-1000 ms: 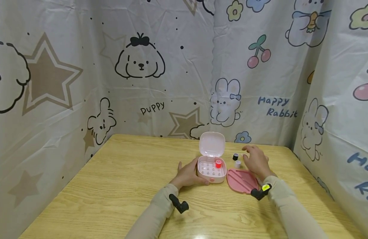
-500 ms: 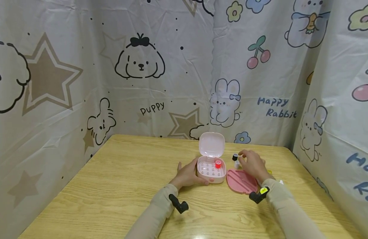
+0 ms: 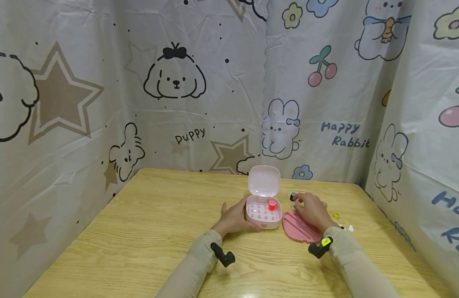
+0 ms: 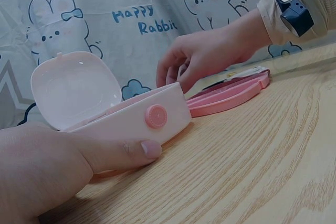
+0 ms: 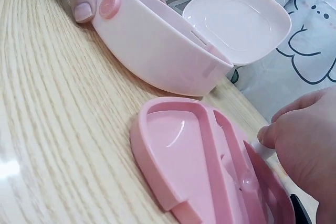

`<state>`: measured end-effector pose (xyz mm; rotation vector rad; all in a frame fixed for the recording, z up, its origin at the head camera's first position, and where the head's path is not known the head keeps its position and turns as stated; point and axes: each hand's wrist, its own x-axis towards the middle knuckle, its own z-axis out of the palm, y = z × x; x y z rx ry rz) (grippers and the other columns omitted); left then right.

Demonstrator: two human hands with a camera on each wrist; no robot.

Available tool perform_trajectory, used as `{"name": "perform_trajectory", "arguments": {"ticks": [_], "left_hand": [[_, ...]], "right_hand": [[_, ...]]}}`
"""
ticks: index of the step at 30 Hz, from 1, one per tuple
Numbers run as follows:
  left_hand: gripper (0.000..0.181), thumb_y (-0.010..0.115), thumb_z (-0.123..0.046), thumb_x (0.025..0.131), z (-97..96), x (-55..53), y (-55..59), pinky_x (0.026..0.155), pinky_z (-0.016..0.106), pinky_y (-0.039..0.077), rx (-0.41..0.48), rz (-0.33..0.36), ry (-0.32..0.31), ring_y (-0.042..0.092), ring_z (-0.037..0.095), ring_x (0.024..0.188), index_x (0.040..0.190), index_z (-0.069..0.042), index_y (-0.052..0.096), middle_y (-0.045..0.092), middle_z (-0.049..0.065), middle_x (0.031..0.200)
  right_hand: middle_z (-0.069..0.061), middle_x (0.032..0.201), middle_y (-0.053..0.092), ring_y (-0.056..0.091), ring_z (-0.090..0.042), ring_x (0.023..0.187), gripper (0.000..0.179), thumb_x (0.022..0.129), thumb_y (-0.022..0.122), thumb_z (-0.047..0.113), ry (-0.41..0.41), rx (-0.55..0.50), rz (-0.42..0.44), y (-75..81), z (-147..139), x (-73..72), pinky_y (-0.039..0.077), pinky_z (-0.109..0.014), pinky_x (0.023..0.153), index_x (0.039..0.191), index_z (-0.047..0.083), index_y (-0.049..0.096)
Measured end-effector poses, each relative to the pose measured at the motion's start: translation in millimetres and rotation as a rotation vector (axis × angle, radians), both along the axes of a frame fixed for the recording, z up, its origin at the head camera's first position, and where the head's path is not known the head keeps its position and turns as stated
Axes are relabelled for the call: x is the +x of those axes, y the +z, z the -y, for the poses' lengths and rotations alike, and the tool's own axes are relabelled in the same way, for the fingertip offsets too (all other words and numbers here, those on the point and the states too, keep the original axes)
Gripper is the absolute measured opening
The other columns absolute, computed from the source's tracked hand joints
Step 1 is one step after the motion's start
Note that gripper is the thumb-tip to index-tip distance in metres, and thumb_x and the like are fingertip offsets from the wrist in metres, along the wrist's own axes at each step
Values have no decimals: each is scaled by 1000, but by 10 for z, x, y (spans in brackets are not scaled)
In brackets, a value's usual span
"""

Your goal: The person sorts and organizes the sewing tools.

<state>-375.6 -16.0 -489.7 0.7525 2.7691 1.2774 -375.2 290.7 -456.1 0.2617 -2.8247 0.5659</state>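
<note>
A small pink box point(image 3: 264, 214) stands with its lid point(image 3: 264, 181) raised, a red cap point(image 3: 272, 204) set in its dimpled insert. My left hand point(image 3: 235, 217) grips the box from the left, thumb point(image 4: 123, 150) along its front wall point(image 4: 131, 116). My right hand point(image 3: 310, 208) is just right of the box, fingers curled down and pinching a small white cap point(image 5: 265, 150), mostly hidden under the fingertips. A black cap point(image 3: 292, 196) sits just beyond those fingers. A pink divided tray point(image 3: 299, 227) lies under the right wrist.
A tiny yellow piece point(image 3: 335, 215) and a small white piece point(image 3: 350, 227) lie to the right of my right hand. The wooden table point(image 3: 147, 231) is walled by cartoon-print curtains point(image 3: 177, 103) at the back and on both sides.
My right hand has moved left and down from beyond the caps onto the white cap, which its fingers now cover. The left hand and box have stayed put.
</note>
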Motion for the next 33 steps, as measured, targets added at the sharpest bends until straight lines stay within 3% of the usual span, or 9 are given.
{"name": "perform_trajectory", "arguments": {"ticks": [19, 33], "left_hand": [[118, 97, -48, 67, 0, 65, 65, 116, 66, -12, 3, 9, 2, 43, 27, 144, 162, -20, 34, 47, -3, 158], [117, 97, -51, 66, -4, 20, 30, 117, 67, -8, -20, -23, -1, 47, 25, 141, 161, -22, 36, 50, -5, 155]], "right_hand": [[-14, 108, 71, 64, -38, 103, 26, 97, 71, 14, -60, -50, 50, -75, 43, 15, 44, -57, 81, 122, 7, 70], [-16, 108, 71, 64, -40, 103, 25, 97, 71, 10, -62, -57, 32, -81, 51, 28, 45, -58, 81, 121, 6, 70]]}}
